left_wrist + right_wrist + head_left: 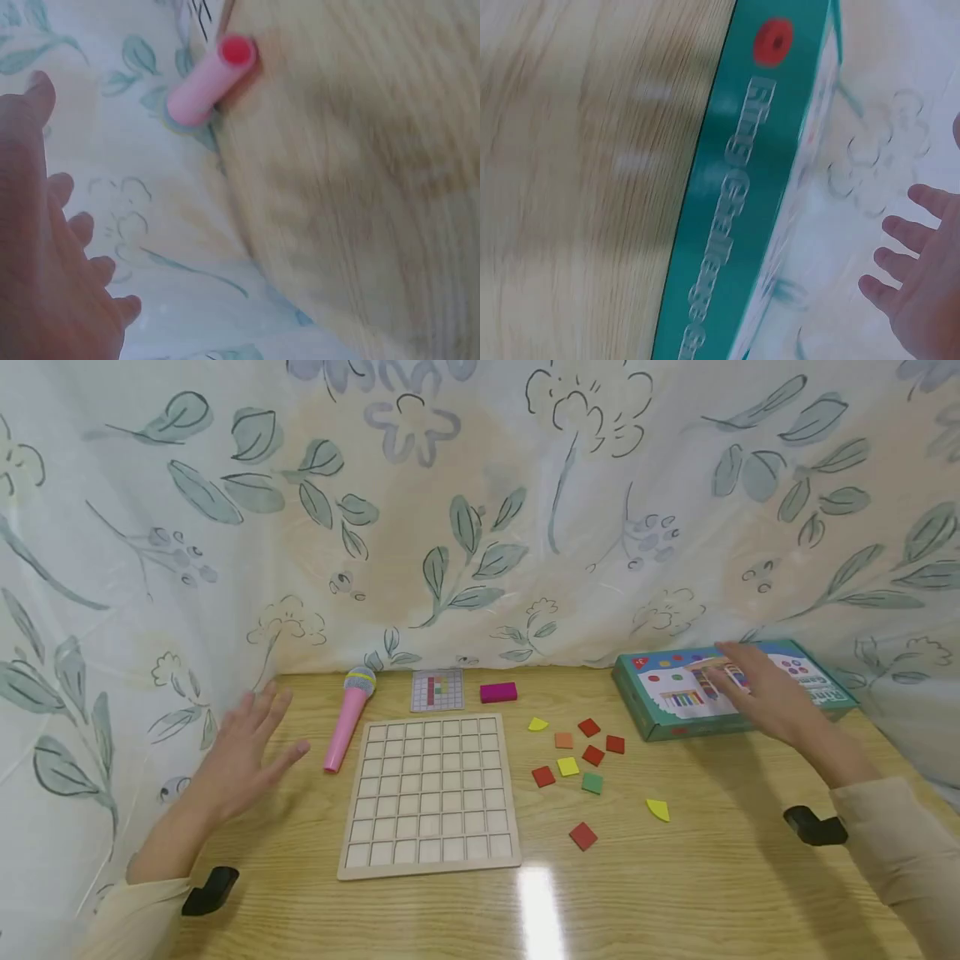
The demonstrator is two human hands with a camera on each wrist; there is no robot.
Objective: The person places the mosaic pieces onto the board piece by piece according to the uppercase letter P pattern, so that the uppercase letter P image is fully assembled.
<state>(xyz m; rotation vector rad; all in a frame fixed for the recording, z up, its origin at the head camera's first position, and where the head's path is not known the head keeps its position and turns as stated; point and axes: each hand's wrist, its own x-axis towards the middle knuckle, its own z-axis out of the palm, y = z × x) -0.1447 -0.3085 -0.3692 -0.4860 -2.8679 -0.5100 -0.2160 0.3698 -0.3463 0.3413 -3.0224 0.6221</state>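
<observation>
1. Left hand (236, 764): grip wide, fingers extended, thumb out, nothing held. Raised left of the pink microphone (347, 727), apart from it.
2. Right hand (772, 693): grip wide, fingers extended, nothing held. Over the teal box (678, 685) in head view; right wrist view shows fingertips apart from it.
3. Microphone lies on the wooden table (420, 918), head toward the floral cloth (450, 535), just beside the grid board (429, 795).
4. Box lies flat at the table's far right, printed face up.
5. Behind the board: pattern card (437, 691), magenta block (498, 692).
6. Between board and box, loose: five red tiles (582, 836), green tile (592, 783), yellow tile (567, 767), orange tile (563, 740), two yellow wedges (657, 810).
</observation>
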